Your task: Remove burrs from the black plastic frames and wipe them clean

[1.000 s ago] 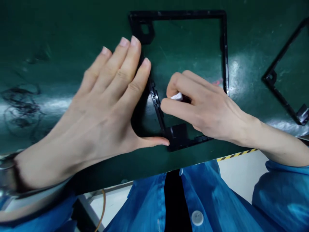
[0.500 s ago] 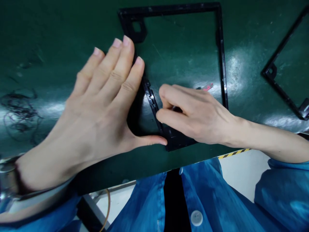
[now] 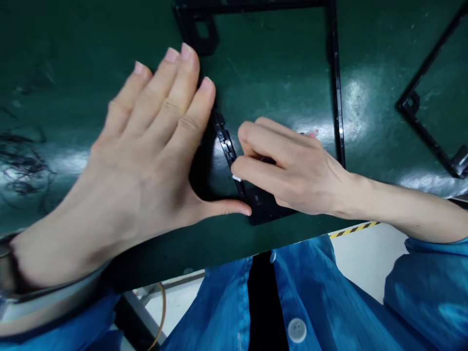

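A black rectangular plastic frame (image 3: 337,87) lies on the green work surface in front of me. My left hand (image 3: 146,136) is spread flat along its left side, fingers stretched out, with the thumb tip at the near left corner. Inside the frame, my right hand (image 3: 288,163) is closed, its thumb and curled forefinger beside the clip strip (image 3: 225,141) on the left bar. A small white tip (image 3: 237,178) shows at the right thumb's end; whatever the fingers hold is mostly hidden. A bit of pink (image 3: 314,132) shows just behind the right hand.
Another black frame (image 3: 426,134) lies at the right, partly out of view. A tangle of thin black strands (image 3: 24,163) rests at the far left. Yellow and black tape (image 3: 354,229) marks the table's near edge.
My right hand has shifted slightly left, and a white tip now shows at its thumb. Less of the pink piece is visible. The left hand stays spread along the frame.
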Demonstrator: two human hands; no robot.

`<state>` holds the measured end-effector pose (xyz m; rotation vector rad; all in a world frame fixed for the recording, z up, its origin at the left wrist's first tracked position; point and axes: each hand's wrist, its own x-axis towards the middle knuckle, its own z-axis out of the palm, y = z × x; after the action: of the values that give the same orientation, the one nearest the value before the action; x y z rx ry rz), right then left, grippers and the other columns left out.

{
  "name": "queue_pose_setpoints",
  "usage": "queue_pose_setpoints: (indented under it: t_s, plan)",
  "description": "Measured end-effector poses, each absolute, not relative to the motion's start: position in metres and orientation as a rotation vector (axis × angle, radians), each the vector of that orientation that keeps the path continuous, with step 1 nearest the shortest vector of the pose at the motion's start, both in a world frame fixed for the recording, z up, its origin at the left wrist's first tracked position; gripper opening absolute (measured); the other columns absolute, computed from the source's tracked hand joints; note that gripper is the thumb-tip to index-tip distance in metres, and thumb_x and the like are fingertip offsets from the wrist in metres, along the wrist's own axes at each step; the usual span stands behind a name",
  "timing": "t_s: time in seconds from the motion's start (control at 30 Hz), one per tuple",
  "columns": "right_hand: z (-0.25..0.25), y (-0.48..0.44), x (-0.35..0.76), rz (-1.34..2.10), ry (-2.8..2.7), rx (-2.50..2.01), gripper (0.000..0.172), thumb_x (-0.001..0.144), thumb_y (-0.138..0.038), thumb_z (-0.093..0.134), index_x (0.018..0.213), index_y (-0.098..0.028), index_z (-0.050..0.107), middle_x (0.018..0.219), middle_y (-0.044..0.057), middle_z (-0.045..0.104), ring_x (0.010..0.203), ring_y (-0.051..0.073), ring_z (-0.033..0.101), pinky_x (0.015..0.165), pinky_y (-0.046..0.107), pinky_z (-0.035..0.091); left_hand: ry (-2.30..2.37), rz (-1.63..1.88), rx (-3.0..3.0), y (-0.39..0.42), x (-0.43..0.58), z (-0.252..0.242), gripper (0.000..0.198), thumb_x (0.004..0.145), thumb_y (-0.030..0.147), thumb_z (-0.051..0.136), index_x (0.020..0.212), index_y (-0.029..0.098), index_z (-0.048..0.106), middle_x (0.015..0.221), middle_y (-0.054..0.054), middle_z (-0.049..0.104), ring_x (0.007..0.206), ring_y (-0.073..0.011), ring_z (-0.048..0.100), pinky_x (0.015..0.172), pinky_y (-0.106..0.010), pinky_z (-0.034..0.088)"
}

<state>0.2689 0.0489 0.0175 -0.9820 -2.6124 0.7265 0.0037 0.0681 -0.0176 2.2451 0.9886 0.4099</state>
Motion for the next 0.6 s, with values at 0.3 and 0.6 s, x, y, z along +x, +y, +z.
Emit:
queue_pose_setpoints:
  t_s: [0.3,0.6]
  plan:
    - [0.0147,0.0450,0.2739,0.604,-2.613,-1.034,0.056,0.121,-0.012,0.023,0.091,-0.016,0.071,0.097,0.002,0.061,0.090,0.012,0.061,0.075,0.026,0.048,0.967,0.290,2.495,0.0627,0.0033,-0.0176,0.129,0.096,0.106,0.047,0.188,0.031,-0.003,0.200,-0.008,-0.002,0.181,-0.0571,0.005,0.147,-0.082,0.000]
    - [0.0137,0.0509,0.2684,0.673,-2.614,-1.174,0.045,0.123,-0.018,0.036,0.098,-0.015,0.074,0.098,0.002,0.058,0.087,0.013,0.055,0.076,0.029,0.041,0.946,0.314,2.487,0.0656,0.0026,-0.0214,0.131,0.094,0.106,0.050,0.188,0.032,-0.003,0.200,-0.011,-0.002,0.180,-0.0599,0.004,0.143,-0.086,0.000]
